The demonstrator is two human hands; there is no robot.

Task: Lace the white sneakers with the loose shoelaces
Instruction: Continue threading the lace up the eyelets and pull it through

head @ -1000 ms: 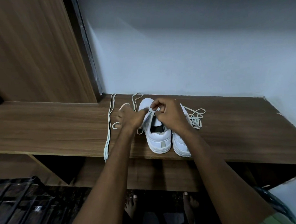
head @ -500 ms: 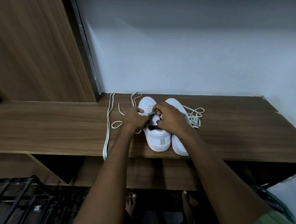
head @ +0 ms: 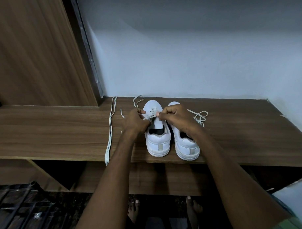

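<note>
A person stood at a wooden shelf (head: pixel 61 131) and worked on 2 white sneakers set side by side near its front edge, heels toward the camera. The left hand (head: pixel 136 121) and the right hand (head: pixel 177 117) met over the left sneaker (head: pixel 157 143), at its eyelets. Both hands had fingers curled tight, each pinching a part of the lace (head: pixel 152 114) that was partly threaded through that shoe; the exact point of each pinch was too small to make out. A loose loop of the same lace ran up from the left hand toward the wall (head: pixel 196 52). The right sneaker (head: pixel 187 147) stood just beside the first, partly hidden under the right wrist. A tangle of lace (head: pixel 200 117) lay on the shelf at that shoe's far right side; whether it was threaded into the shoe could not be told. A spare lace (head: pixel 110 129), doubled, lay straight on the shelf well to the left of the shoes, 1 end hanging over the front edge. Bare feet (head: pixel 134 210) showed on the dark floor below. A wooden panel (head: pixel 33 50) rose at the left.
</note>
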